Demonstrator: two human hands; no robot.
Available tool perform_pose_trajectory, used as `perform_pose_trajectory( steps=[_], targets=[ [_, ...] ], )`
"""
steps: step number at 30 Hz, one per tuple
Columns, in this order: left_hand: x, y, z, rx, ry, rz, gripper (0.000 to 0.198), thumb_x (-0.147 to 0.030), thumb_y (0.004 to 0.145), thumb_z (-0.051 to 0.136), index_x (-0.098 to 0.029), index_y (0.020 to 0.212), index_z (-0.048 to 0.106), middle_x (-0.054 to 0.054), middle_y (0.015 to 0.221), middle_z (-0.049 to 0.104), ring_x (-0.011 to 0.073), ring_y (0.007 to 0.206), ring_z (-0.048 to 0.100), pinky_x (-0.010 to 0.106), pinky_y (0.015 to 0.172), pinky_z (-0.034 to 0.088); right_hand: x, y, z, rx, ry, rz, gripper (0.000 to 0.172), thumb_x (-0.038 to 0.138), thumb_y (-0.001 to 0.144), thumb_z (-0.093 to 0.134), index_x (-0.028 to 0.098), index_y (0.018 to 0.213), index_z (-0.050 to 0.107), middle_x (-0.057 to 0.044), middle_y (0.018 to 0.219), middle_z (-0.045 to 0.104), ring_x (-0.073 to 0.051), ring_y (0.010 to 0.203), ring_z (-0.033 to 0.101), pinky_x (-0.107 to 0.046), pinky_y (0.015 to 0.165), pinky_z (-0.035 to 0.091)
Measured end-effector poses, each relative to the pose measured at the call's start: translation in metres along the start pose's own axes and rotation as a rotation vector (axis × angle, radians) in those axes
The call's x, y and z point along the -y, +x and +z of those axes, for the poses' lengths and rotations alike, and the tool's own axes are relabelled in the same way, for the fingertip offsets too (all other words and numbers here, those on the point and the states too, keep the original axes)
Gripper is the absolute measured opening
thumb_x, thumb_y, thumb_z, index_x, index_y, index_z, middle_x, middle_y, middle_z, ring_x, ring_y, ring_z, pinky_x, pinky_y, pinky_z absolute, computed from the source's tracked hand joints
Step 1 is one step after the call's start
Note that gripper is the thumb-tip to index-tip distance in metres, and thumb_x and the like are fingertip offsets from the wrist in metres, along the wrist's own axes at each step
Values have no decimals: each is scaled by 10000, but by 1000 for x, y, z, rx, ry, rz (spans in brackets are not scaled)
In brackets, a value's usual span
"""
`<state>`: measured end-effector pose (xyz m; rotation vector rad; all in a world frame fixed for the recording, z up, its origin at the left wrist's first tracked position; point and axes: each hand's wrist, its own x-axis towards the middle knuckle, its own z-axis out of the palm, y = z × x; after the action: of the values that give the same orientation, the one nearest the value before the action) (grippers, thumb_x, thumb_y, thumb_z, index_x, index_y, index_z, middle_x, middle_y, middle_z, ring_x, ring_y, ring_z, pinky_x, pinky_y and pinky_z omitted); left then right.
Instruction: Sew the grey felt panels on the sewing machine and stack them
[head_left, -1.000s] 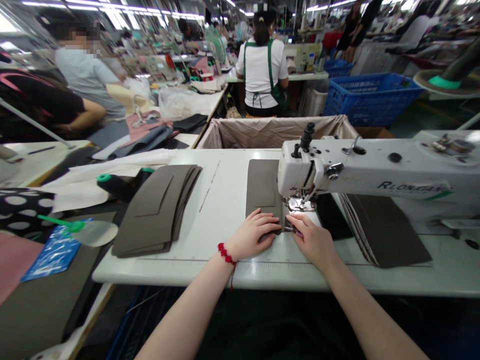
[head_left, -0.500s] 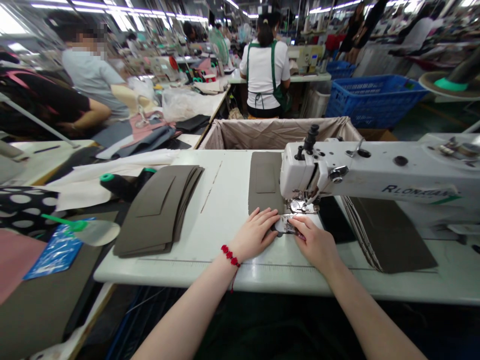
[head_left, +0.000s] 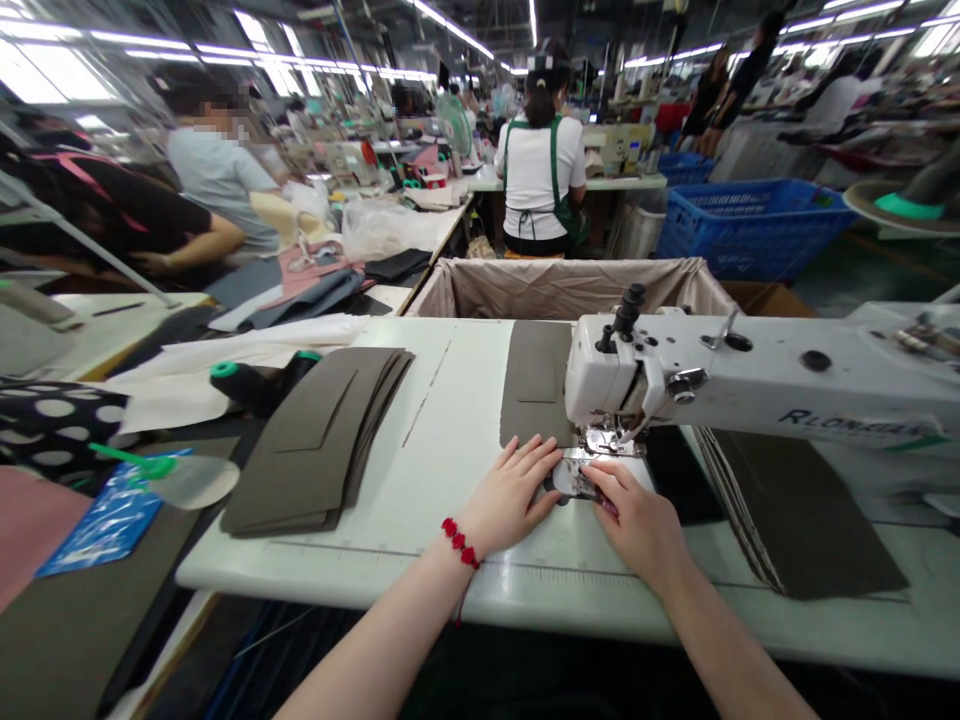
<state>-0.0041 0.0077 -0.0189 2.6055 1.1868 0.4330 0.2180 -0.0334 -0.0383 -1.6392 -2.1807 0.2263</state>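
My left hand [head_left: 516, 496] lies flat on the sewing table with its fingers stretched out. Its fingertips touch the near edge of a grey-brown panel [head_left: 536, 385], which has a rectangular outline on it and lies partly behind the head of the white sewing machine [head_left: 720, 365]. Beside the metal needle plate [head_left: 574, 468], my right hand [head_left: 641, 520] has its index finger reaching onto the plate and its other fingers curled. Something small and purplish shows under those curled fingers, too hidden to name. The presser foot area [head_left: 611, 438] is just beyond both hands.
Stacked grey-brown panels [head_left: 315, 440] lie at left, and another stack [head_left: 810, 510] at right under the machine arm. Black thread cones [head_left: 247, 385] stand behind the left stack. A cloth-lined bin [head_left: 570, 285] adjoins the table's far edge. Co-workers sit further off.
The view has tilted slightly, so the table and machine appear lower. Both hands keep nearly the same place by the needle plate, and the panel shows no clear shift.
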Motion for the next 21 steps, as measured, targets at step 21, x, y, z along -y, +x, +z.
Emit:
perform_pose_trajectory(
  steps=[21],
  targets=[
    [1,0,-1,14,-7,-12,538,-406,959,462,-267,1456,311,42,1541,307,221,1437,229,473,1192,158,-1,1,4,-6,26,0,432,188,869,490,297,1285,528,-34,1317,569,-182,934,662,-304,761,556]
  ],
)
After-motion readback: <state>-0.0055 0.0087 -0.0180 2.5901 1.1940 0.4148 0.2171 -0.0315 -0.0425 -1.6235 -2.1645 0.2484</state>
